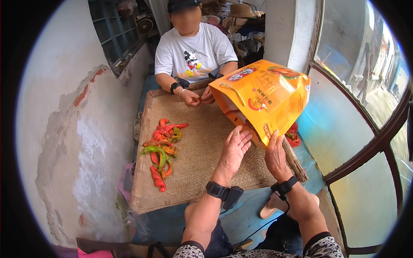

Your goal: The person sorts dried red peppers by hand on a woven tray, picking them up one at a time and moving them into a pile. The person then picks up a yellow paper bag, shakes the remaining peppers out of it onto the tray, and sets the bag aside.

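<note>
An orange paper gift bag point(275, 101) with a yellow cord handle is tilted over the right side of a woven tray point(198, 150), its opening toward the left. My right hand point(276, 157) grips the lower edge of the bag, thumb on the printed face. Close by the opening is my left hand point(235, 150), palm turned up and fingers stretched out, apparently with nothing in it. What the bag holds is hidden. Red and green chili peppers point(161, 150) lie in a loose pile on the tray's left half.
Across the tray sits another person point(195, 56), both hands point(195, 99) together around something small and reddish. A red bundle point(293, 135) lies beside the bag, right of the tray. The tray rests on a blue surface point(172, 223). A peeling wall stands left, framed glass panes point(348, 133) right.
</note>
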A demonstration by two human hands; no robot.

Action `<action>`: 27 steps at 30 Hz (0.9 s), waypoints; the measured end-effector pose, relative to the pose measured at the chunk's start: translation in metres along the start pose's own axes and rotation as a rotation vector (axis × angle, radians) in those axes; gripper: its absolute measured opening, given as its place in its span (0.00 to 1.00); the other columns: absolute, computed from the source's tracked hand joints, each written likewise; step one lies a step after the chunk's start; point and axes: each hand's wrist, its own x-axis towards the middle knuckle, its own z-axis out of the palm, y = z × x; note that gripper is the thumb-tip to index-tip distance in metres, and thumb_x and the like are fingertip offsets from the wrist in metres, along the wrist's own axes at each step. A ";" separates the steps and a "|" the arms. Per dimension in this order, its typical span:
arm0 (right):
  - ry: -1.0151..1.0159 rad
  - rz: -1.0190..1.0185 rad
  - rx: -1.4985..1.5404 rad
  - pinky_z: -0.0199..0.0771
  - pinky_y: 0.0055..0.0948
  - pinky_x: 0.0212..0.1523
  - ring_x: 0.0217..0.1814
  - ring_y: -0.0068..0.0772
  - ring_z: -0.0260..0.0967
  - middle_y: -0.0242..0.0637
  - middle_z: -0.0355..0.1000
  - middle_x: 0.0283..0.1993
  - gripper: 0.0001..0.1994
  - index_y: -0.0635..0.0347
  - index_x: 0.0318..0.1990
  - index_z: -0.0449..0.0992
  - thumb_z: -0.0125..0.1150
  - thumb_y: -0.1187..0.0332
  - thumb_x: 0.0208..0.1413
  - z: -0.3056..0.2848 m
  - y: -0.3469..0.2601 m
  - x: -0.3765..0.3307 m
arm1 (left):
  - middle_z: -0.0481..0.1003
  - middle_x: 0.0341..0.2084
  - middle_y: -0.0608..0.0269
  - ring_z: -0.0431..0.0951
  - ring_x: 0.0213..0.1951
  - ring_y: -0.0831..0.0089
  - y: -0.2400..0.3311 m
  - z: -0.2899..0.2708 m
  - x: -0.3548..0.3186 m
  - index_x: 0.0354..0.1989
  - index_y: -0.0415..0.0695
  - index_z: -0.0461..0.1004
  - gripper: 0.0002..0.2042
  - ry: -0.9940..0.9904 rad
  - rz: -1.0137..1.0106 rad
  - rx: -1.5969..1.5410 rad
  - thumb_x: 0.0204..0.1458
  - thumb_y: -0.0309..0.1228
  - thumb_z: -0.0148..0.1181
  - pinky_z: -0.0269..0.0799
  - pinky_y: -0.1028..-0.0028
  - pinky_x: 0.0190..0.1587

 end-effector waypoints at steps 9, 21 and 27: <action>0.136 -0.307 -0.008 0.76 0.42 0.41 0.54 0.75 0.63 0.80 0.35 0.65 0.35 0.67 0.67 0.48 0.50 0.83 0.49 0.002 -0.015 -0.006 | 0.64 0.59 0.59 0.64 0.60 0.66 -0.009 -0.019 0.010 0.62 0.43 0.58 0.29 0.036 0.022 -0.246 0.59 0.51 0.48 0.59 0.63 0.62; 0.190 -0.561 0.246 0.73 0.38 0.52 0.64 0.64 0.57 0.59 0.47 0.65 0.34 0.44 0.63 0.64 0.55 0.83 0.46 0.002 -0.069 0.005 | 0.67 0.57 0.57 0.69 0.56 0.61 0.027 -0.077 0.021 0.61 0.46 0.59 0.26 0.254 0.118 -0.350 0.62 0.52 0.40 0.68 0.56 0.57; 0.211 -0.645 0.295 0.75 0.38 0.51 0.63 0.58 0.60 0.53 0.47 0.66 0.34 0.45 0.61 0.66 0.58 0.83 0.43 0.006 -0.076 0.023 | 0.71 0.52 0.53 0.73 0.52 0.58 0.035 -0.087 0.021 0.56 0.40 0.66 0.22 0.177 0.064 -0.594 0.61 0.44 0.46 0.72 0.57 0.54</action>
